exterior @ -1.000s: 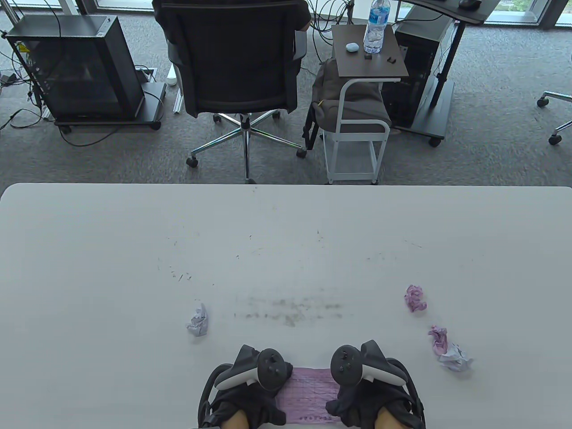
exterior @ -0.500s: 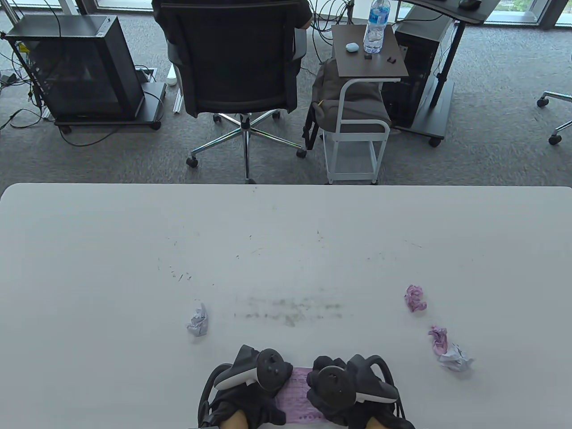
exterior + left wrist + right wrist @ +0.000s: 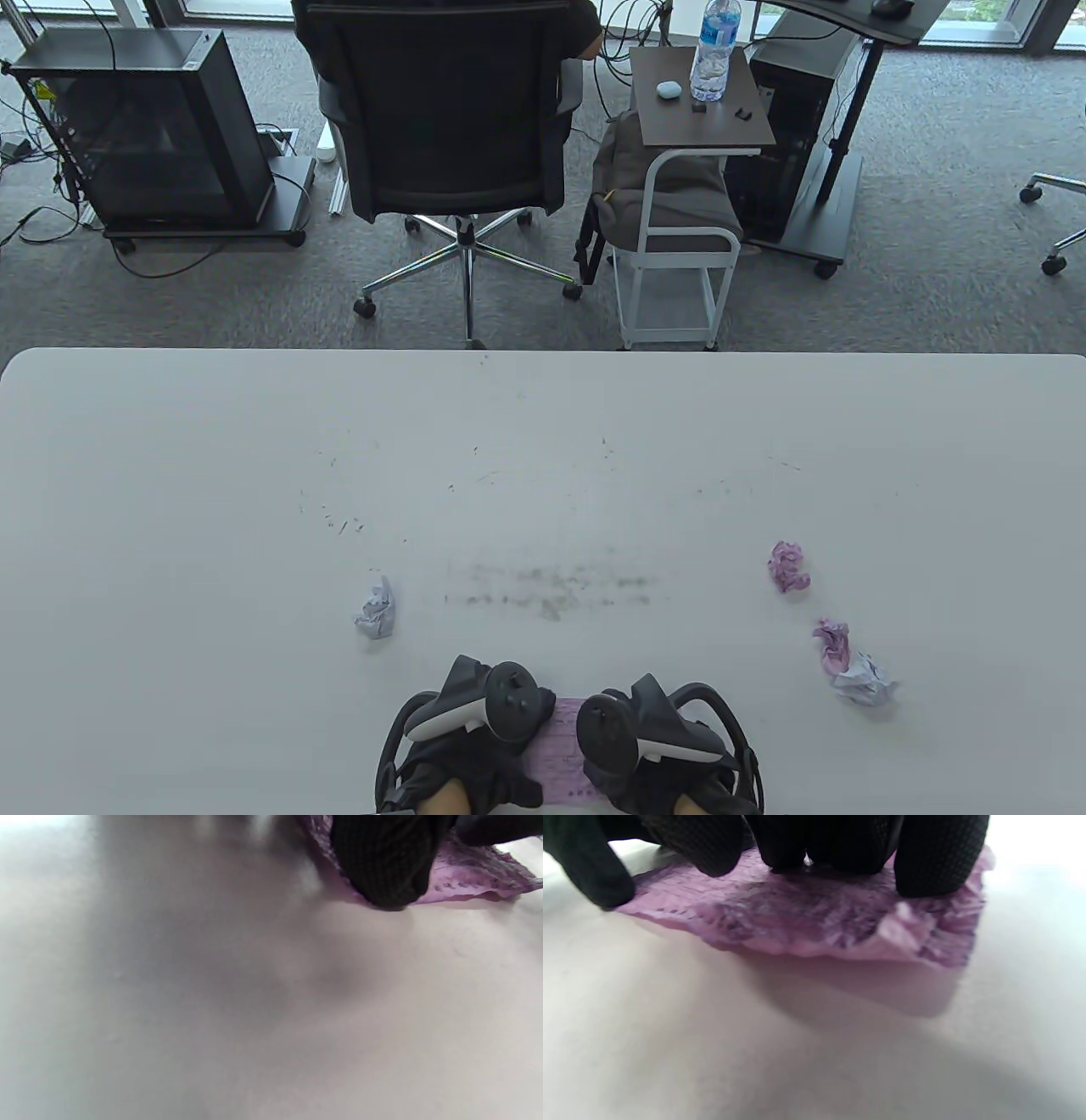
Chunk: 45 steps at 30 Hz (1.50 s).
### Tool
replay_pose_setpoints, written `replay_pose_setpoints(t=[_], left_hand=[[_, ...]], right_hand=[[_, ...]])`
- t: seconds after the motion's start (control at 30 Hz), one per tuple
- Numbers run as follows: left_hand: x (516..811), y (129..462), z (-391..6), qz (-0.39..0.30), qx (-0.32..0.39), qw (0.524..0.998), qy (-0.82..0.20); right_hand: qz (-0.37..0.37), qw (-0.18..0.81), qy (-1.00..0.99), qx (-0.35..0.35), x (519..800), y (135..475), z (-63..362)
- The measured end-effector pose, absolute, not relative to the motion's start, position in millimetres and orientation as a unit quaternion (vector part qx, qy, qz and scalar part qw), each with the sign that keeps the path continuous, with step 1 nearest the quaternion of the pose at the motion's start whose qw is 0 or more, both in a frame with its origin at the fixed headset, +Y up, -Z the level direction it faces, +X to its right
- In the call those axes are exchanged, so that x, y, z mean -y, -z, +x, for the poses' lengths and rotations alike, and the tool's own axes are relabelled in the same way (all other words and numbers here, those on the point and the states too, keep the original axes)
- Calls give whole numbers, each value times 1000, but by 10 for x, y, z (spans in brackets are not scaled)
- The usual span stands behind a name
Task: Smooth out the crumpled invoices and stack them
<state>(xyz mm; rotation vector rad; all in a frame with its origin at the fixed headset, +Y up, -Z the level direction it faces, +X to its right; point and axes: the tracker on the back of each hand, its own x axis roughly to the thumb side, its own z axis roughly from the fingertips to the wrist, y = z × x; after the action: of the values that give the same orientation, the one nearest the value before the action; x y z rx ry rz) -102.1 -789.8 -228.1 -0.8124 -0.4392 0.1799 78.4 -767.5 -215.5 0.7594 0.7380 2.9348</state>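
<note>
A pink invoice (image 3: 562, 754) lies mostly flat, still wrinkled, at the table's near edge between my hands. My left hand (image 3: 475, 726) rests on its left end; in the left wrist view a gloved fingertip (image 3: 382, 870) presses the paper (image 3: 466, 878) down. My right hand (image 3: 649, 739) lies over its right part; in the right wrist view several fingertips (image 3: 933, 861) press on the paper (image 3: 818, 916). Neither hand grips anything. Crumpled balls lie apart: a white one (image 3: 376, 609) on the left, a pink one (image 3: 788, 567), another pink one (image 3: 833, 643) and a white one (image 3: 864, 679) on the right.
The white table (image 3: 543, 475) has grey smudges in its middle. Beyond its far edge stand an office chair (image 3: 450, 110), a small cart with a water bottle (image 3: 713, 51) and a computer case (image 3: 144, 127).
My right hand has slid left across the pink invoice toward my left hand, covering more of the paper. My left hand has stayed in place.
</note>
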Motion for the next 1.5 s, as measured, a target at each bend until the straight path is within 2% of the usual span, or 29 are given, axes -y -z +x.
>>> replay_pose_setpoints(t=[0.37,0.6,0.63,0.7,0.8,0.9,0.97,1.1,1.23,1.3,1.37,1.5], left_hand=[[7903,2282,-1021,-391,213,891,-89],[7906,2283,-1028,-391,213,891,-91],[7906,2283,-1029,-391,213,891,-91],[7907,2284,-1031,-391,213,891,-93],[7908,2286,-1032,-391,214,890,-92],[7910,2287,-1035,-391,215,890,-95],[7909,2288,-1037,-390,216,890,-94],[7911,2290,-1043,-391,217,889,-95],[7912,2291,-1043,-391,216,889,-95],[7911,2292,-1041,-392,215,889,-95],[7913,2292,-1042,-393,214,889,-95],[7910,2291,-1040,-393,213,890,-94]], right_hand=[[117,15,-956,-267,7605,2299,1173],[95,33,-957,-272,7577,2342,1348],[97,41,-958,-265,7560,2345,1368],[103,75,-972,-199,7468,2346,1418],[163,120,-967,-154,7363,2307,1363],[305,162,-929,-132,7337,2210,1108],[354,187,-905,-145,7347,2116,890],[424,95,-882,-183,7445,1977,573],[430,25,-858,-279,7691,1900,450],[437,31,-864,-247,7662,1913,453],[423,31,-864,-271,7675,1916,469],[412,35,-872,-263,7669,1943,489]])
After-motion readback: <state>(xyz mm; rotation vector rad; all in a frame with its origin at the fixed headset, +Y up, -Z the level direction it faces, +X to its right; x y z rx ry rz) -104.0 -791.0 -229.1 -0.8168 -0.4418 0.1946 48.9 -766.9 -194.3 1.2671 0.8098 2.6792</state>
